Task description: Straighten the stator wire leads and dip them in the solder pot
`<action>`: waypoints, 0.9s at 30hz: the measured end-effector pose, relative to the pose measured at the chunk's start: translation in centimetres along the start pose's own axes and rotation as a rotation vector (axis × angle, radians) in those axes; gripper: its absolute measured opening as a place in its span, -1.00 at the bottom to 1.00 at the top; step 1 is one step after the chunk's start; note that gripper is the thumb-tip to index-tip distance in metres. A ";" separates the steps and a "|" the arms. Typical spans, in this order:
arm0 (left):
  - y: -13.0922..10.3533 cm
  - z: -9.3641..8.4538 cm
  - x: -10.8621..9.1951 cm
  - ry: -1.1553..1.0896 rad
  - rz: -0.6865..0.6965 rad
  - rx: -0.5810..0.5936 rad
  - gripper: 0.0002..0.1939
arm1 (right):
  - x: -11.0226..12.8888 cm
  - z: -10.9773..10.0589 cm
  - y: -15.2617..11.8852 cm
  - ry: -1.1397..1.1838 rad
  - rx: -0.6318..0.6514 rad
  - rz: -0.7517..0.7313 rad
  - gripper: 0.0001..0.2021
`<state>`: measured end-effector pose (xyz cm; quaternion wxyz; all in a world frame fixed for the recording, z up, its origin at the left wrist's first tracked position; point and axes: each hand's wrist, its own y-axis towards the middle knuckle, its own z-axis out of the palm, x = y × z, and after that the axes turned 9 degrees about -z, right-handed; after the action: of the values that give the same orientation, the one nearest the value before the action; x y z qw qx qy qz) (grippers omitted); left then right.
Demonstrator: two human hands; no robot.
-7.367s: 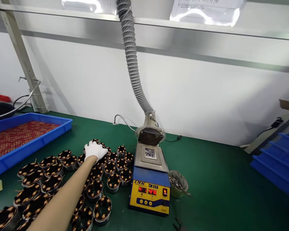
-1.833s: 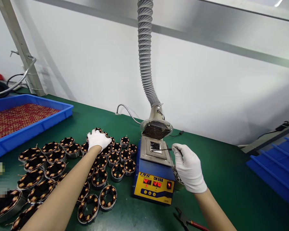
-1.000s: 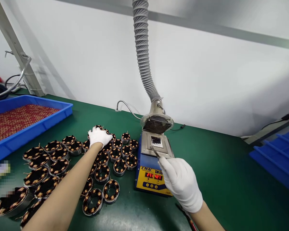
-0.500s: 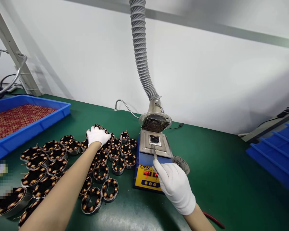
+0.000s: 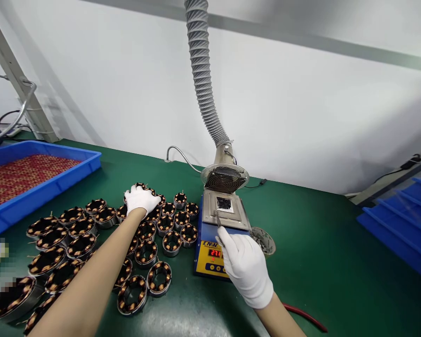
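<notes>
My left hand (image 5: 142,199), in a white glove, reaches to the back of a group of motor stators (image 5: 146,252) with copper windings. Its fingers are bent down over one stator, which the hand mostly hides. In a white glove too, my right hand (image 5: 247,267) is closed around a thin, flat metal tool (image 5: 218,220), perhaps a scraper or tweezers. The tool's tip lies over the front of the metal top plate on a blue and yellow solder pot (image 5: 210,267). A shiny, dark-streaked pool (image 5: 224,204) fills the plate's square opening.
A fume hood (image 5: 226,177) on a grey corrugated hose (image 5: 200,70) stands behind the pot. Right of the pot is a round dish (image 5: 264,241) with grey bits. Blue trays (image 5: 91,157) (image 5: 403,220) flank the green table. A red handle-like piece (image 5: 307,316) lies at front right.
My right hand and its tool have shifted a little left, and the tool's tip has moved left over the plate. The left hand stays on the stators. The lit display digits differ.
</notes>
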<state>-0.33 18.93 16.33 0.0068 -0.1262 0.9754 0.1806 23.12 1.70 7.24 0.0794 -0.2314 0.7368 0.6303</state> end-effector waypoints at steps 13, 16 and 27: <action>-0.2 -0.1 -0.1 0.025 -0.004 -0.001 -0.42 | -0.3 -1.4 -1.0 0.058 0.024 0.028 -0.72; -0.2 0.0 -0.1 0.032 -0.008 0.012 -0.42 | 0.0 -0.9 -1.3 0.051 0.041 0.013 -0.71; -0.2 0.0 -0.2 0.030 -0.008 0.004 -0.42 | 0.6 -0.6 -3.0 0.041 0.098 -0.031 -0.68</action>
<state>-0.14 18.81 16.30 -0.0066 -0.1329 0.9752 0.1768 24.04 0.65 4.42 0.0851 -0.2515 0.7645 0.5874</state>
